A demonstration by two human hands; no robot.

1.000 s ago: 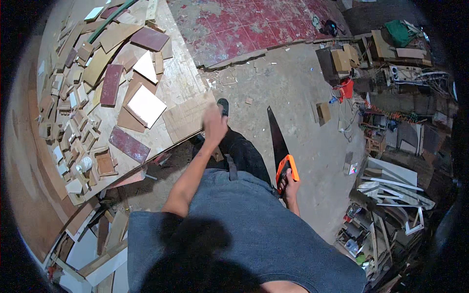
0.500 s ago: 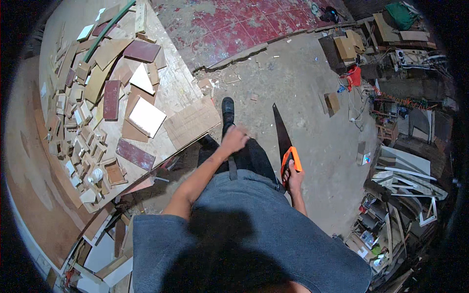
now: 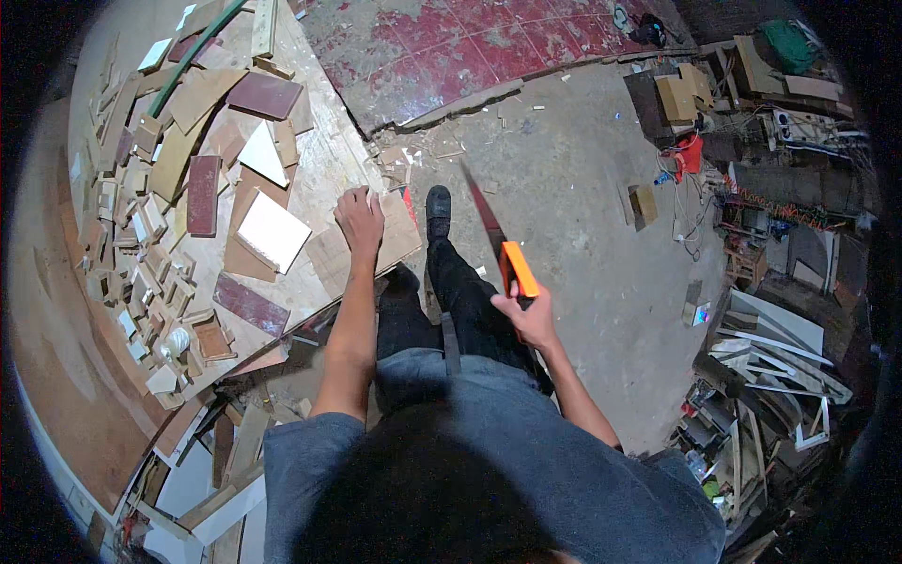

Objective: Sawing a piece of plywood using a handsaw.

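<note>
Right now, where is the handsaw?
In the head view, the handsaw is just right of centre, held by its orange handle in the right hand, right of the black shoe.

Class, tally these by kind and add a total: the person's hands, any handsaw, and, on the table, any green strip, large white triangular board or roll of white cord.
Hands: 2
Handsaw: 1
Green strip: 1
Large white triangular board: 1
Roll of white cord: 1
Total: 6

Orange saw handle, tan board, blue-grey shirt, red tiles
</note>
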